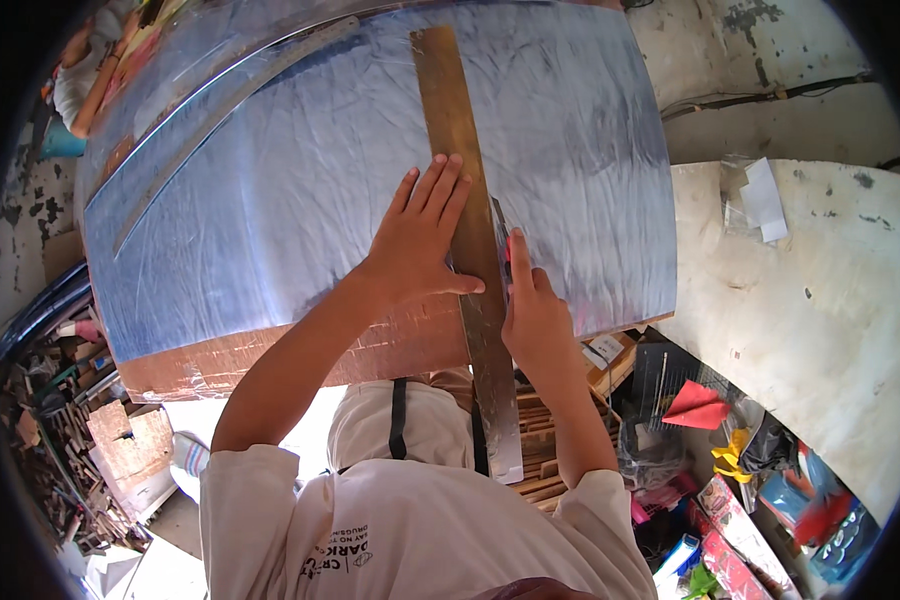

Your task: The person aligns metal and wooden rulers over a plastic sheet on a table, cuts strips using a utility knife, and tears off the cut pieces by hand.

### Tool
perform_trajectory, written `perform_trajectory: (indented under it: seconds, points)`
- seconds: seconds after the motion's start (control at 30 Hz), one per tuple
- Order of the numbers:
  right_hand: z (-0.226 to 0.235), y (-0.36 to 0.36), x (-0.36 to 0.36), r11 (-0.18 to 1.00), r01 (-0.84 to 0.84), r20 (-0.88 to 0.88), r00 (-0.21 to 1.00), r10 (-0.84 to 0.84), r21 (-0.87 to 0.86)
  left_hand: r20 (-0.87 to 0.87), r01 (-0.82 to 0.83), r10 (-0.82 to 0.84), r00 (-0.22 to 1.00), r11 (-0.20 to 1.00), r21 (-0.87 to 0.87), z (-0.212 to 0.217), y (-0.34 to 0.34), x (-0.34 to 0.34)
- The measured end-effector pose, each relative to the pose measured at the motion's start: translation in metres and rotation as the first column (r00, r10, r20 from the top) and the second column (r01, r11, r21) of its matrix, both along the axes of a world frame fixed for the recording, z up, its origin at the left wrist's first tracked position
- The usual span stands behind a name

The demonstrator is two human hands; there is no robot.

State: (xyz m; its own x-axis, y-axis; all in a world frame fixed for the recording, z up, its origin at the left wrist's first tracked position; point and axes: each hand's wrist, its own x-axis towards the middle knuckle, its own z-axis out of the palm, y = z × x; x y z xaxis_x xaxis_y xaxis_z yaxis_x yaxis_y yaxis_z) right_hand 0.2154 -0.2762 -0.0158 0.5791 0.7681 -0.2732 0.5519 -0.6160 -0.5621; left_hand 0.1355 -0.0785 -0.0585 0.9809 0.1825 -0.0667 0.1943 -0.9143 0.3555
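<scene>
A long, flat brown straightedge (452, 95) lies across a bluish, wrinkled plastic sheet (580, 150) on the worktable, and its near end juts past the table edge toward my body. My left hand (410, 250) rests flat on the straightedge with fingers stretched and thumb out to the right. Just right of the straightedge, my right hand (535, 315) grips a red utility knife (508, 262), index finger extended along it. The knife's thin blade points away from me, close beside the straightedge's right edge; most of the handle is hidden in my hand.
A thin metal strip (235, 105) lies at the far left of the sheet. The table's brown near edge (205, 362) shows below it. To the right stands a pale board (800, 270), above assorted clutter. Wood scraps (125, 440) fill the lower left. Another person (90, 75) is at the far left.
</scene>
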Motion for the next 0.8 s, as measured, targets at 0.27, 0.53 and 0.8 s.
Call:
perform_trajectory:
  seconds: [0.27,0.53,0.8]
  points:
    - [0.004,0.012,-0.013,0.993,0.000,0.094,0.996,0.011,-0.115,-0.146,0.005,0.003,0.989,0.999,0.052,0.007,-0.005,0.005]
    - [0.017,0.027,-0.015,0.985,0.028,0.080,0.997,-0.014,-0.172,-0.210,0.016,-0.001,0.978,0.998,0.065,0.005,-0.008,0.006]
    - [0.016,0.027,-0.011,0.975,0.022,0.072,0.997,-0.006,-0.220,-0.323,0.004,0.039,0.946,0.991,0.131,0.012,-0.010,0.011]
